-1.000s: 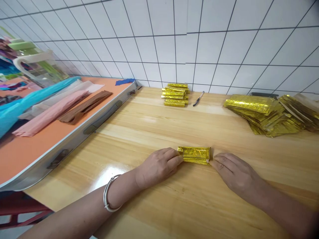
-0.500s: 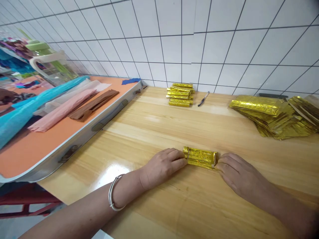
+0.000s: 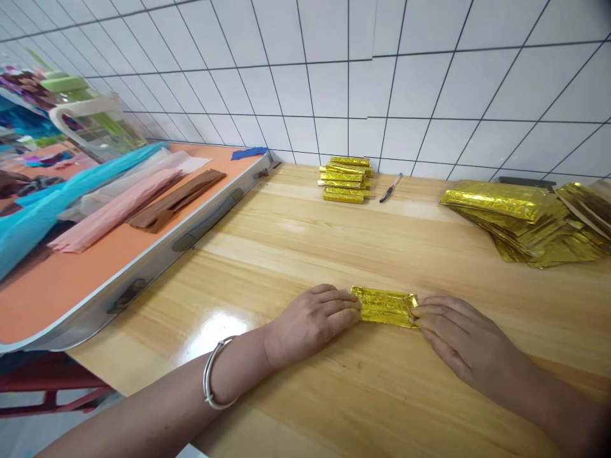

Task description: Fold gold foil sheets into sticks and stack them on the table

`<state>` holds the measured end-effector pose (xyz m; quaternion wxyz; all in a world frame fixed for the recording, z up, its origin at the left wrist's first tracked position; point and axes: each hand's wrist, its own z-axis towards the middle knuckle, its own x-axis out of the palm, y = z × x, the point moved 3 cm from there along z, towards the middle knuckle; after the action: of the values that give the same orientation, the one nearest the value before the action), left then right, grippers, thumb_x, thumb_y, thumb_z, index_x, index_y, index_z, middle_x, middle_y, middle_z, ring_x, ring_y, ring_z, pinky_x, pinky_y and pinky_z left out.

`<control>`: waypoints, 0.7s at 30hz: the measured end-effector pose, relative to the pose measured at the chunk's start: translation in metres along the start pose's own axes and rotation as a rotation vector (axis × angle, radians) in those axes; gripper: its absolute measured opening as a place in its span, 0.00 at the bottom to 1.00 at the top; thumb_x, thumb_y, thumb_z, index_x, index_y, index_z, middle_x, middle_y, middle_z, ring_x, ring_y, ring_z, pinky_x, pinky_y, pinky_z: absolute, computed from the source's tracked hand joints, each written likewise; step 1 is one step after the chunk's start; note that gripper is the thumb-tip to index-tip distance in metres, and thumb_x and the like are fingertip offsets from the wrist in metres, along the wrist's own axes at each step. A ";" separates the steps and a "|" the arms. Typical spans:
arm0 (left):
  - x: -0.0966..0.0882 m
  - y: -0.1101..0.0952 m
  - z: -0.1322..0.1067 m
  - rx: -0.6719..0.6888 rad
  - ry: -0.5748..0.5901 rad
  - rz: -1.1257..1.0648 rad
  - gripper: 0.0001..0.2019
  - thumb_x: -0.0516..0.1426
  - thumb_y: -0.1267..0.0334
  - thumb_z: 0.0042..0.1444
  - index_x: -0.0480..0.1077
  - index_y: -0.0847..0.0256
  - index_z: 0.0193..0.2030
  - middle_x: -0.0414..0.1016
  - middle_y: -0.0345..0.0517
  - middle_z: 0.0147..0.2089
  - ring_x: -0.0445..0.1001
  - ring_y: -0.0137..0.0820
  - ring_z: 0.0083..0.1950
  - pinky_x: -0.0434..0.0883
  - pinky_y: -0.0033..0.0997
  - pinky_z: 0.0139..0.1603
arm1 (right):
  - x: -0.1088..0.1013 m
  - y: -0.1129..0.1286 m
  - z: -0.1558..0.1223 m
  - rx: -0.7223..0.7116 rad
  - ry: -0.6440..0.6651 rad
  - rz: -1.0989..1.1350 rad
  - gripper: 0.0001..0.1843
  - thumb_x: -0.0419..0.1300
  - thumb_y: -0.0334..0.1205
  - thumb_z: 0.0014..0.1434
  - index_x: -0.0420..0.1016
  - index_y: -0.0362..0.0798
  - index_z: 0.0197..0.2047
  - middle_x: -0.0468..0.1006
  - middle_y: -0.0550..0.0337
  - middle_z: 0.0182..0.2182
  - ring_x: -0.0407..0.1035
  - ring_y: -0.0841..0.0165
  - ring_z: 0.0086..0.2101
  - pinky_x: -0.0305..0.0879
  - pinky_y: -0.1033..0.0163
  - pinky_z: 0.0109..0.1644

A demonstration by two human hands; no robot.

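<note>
The flat rectangular piece of shiny gold foil [image 3: 386, 308] has a crinkled, mottled pattern; at eleven o'clock from it, the stacked narrow foil rolls [image 3: 344, 181] are also gold; at two o'clock, the loose foil sheets [image 3: 529, 219] show gold with darker folds; at ten o'clock, the thin brown strip [image 3: 179, 198], pale pink strip [image 3: 112, 213] and turquoise strip [image 3: 42, 219] lie over orange tabletop [image 3: 48, 292].
</note>
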<state>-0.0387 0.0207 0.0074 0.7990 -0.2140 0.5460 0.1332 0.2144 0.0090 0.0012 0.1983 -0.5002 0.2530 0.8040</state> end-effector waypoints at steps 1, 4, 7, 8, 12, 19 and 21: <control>0.000 0.000 -0.001 -0.012 -0.013 -0.016 0.11 0.49 0.69 0.63 0.66 0.63 0.50 0.74 0.50 0.50 0.69 0.32 0.55 0.66 0.35 0.54 | -0.001 0.000 0.000 0.012 -0.013 0.013 0.11 0.54 0.29 0.59 0.69 0.46 0.46 0.75 0.55 0.41 0.66 0.63 0.47 0.66 0.53 0.53; 0.000 -0.001 -0.002 -0.047 -0.036 -0.044 0.11 0.49 0.69 0.63 0.65 0.62 0.51 0.74 0.50 0.50 0.70 0.31 0.54 0.66 0.35 0.54 | -0.003 0.001 0.000 0.017 -0.033 0.025 0.10 0.54 0.30 0.59 0.69 0.47 0.45 0.75 0.55 0.41 0.67 0.64 0.46 0.67 0.53 0.51; 0.000 -0.003 -0.002 -0.032 -0.017 -0.032 0.10 0.49 0.69 0.63 0.65 0.62 0.50 0.73 0.49 0.52 0.68 0.31 0.56 0.65 0.35 0.55 | -0.003 0.003 -0.001 -0.036 -0.005 -0.058 0.10 0.53 0.29 0.60 0.70 0.46 0.43 0.75 0.53 0.45 0.66 0.62 0.48 0.66 0.51 0.53; 0.000 -0.003 -0.002 -0.022 -0.005 -0.020 0.10 0.49 0.69 0.63 0.66 0.62 0.49 0.73 0.49 0.52 0.68 0.32 0.56 0.64 0.35 0.55 | -0.002 0.003 -0.003 -0.064 0.008 -0.104 0.10 0.53 0.29 0.60 0.71 0.45 0.44 0.74 0.53 0.46 0.66 0.61 0.49 0.65 0.50 0.54; -0.002 -0.005 0.000 0.012 0.022 0.036 0.09 0.50 0.69 0.63 0.67 0.62 0.48 0.72 0.48 0.53 0.67 0.32 0.57 0.64 0.36 0.56 | 0.003 0.000 -0.011 -0.175 0.050 -0.234 0.13 0.54 0.30 0.59 0.72 0.43 0.47 0.74 0.51 0.50 0.62 0.58 0.54 0.64 0.48 0.55; -0.006 -0.007 0.003 0.074 0.009 0.087 0.09 0.49 0.70 0.63 0.67 0.64 0.47 0.74 0.47 0.51 0.70 0.33 0.55 0.66 0.36 0.53 | -0.001 0.005 -0.012 -0.255 0.115 -0.318 0.14 0.51 0.30 0.62 0.72 0.43 0.49 0.70 0.49 0.55 0.53 0.55 0.60 0.61 0.49 0.59; -0.007 -0.008 0.004 0.087 0.006 0.090 0.09 0.49 0.70 0.63 0.68 0.64 0.46 0.75 0.47 0.51 0.70 0.34 0.55 0.66 0.36 0.53 | -0.003 0.008 -0.011 -0.278 0.106 -0.324 0.13 0.51 0.30 0.62 0.72 0.42 0.48 0.71 0.48 0.54 0.54 0.54 0.60 0.61 0.50 0.59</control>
<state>-0.0348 0.0162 0.0170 0.7991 -0.1547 0.5626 0.1447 0.2187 -0.0039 0.0015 0.2405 -0.5984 0.0660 0.7614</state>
